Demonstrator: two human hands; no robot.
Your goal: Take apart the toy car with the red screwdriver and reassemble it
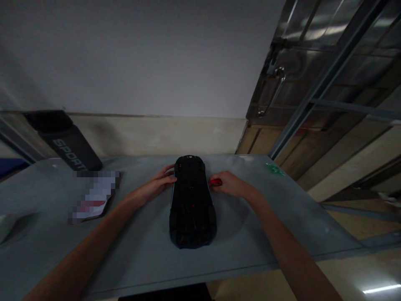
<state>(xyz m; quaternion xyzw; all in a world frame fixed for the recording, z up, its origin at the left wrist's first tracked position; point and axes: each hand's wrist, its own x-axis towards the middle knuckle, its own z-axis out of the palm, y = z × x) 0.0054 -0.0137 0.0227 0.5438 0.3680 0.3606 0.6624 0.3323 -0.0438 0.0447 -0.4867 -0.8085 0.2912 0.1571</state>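
Note:
A black toy car (191, 196) lies upside down on the grey table (134, 255), its underside facing up. Against its left edge rests my left hand (156, 182), with the thumb and fingers gripping the side. On the car's right, my right hand (228, 184) is closed around a small red object (216, 182). Most of that object is hidden by my fingers, so its kind cannot be made out. The fist sits close beside the car's side.
A dark bottle marked SPORT (70, 146) stands at the back left. Near it lies a phone-like flat item (100, 196), partly blurred. A small green thing (275, 169) is by the right edge. Behind the table rises a wall (156, 62), with a metal door (294, 79) at right.

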